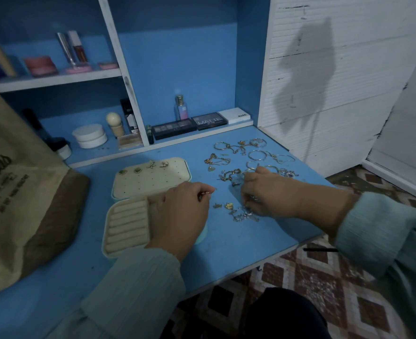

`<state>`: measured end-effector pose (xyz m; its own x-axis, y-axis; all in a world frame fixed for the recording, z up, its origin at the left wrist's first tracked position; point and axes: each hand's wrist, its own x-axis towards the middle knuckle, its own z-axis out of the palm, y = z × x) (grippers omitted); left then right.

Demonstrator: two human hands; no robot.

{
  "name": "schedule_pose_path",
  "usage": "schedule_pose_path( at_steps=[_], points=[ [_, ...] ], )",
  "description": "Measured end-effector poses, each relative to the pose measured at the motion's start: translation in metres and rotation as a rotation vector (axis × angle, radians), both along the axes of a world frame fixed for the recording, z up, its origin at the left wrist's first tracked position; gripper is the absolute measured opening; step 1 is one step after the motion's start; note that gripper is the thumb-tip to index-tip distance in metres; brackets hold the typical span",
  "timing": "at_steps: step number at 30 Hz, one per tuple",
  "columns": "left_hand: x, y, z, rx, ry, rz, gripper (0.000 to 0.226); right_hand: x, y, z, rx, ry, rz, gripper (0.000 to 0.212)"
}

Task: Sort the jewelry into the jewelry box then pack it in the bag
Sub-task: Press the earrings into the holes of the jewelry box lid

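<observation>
Our left hand point(182, 206) pinches a small earring point(205, 193) beside the open jewelry box point(128, 216), ready for pinning; our right hand point(263, 192) curls into the tangled chains point(245, 215), picking.

Blue desk nook, dim light
Blue desk point(226, 245) with white-edged shelves point(55, 79) holding cosmetics; white slatted wall point(349, 45) at right carries a shadow; patterned tile floor point(324, 277) below.
</observation>
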<state>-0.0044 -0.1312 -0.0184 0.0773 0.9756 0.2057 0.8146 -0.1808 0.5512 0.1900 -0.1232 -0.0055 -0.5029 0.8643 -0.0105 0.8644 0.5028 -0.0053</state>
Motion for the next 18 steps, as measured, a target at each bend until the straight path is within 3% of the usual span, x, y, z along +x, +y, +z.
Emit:
schedule_pose_path(
  at_steps=[5,12,18],
  points=[
    [0.0,0.001,-0.002,-0.007,0.009,0.007,0.018,0.005,0.002,0.0,0.005,0.065,-0.004,0.007],
    [0.0,0.0,-0.001,-0.017,-0.017,0.005,0.016,0.009,0.002,0.007,-0.042,0.072,-0.012,0.013],
    [0.002,-0.007,0.006,0.067,0.183,-0.048,0.02,0.035,0.002,0.018,-0.017,0.132,-0.062,0.012]
  ],
)
